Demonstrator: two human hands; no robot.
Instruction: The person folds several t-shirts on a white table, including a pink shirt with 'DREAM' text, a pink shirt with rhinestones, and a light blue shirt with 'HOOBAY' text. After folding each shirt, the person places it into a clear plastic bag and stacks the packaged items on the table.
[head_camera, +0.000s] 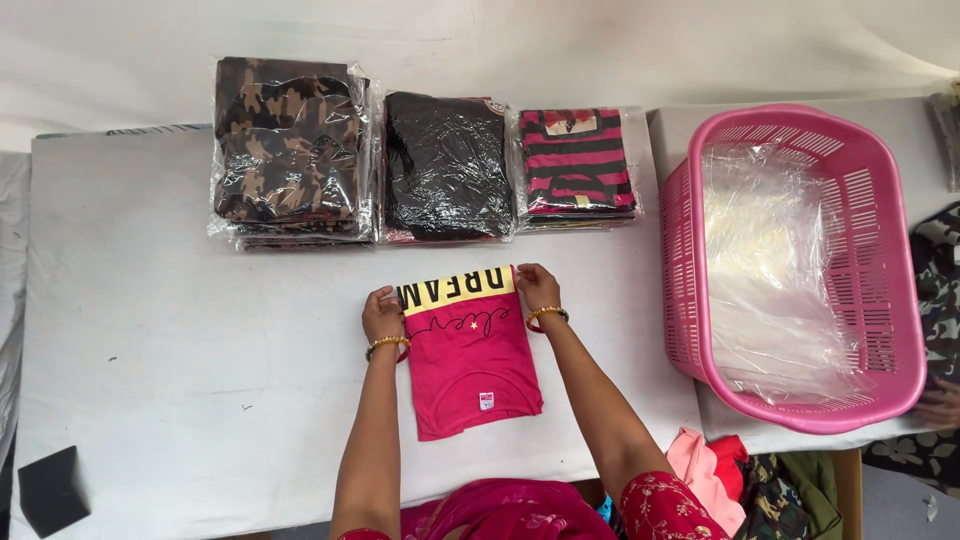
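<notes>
I watch both hands press a folded pink T-shirt flat on the white worktop: left hand and right hand pinch its far corners, fingers closed on the cloth. Three bagged garment stacks lie beyond; a pink basket sits right.

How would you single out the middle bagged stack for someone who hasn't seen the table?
Start at the white table and look along its far edge, where three stacks of garments in clear plastic sit in a row. The middle stack lies between a camouflage stack and a pink-and-dark striped stack. It alone is plain black.
</notes>
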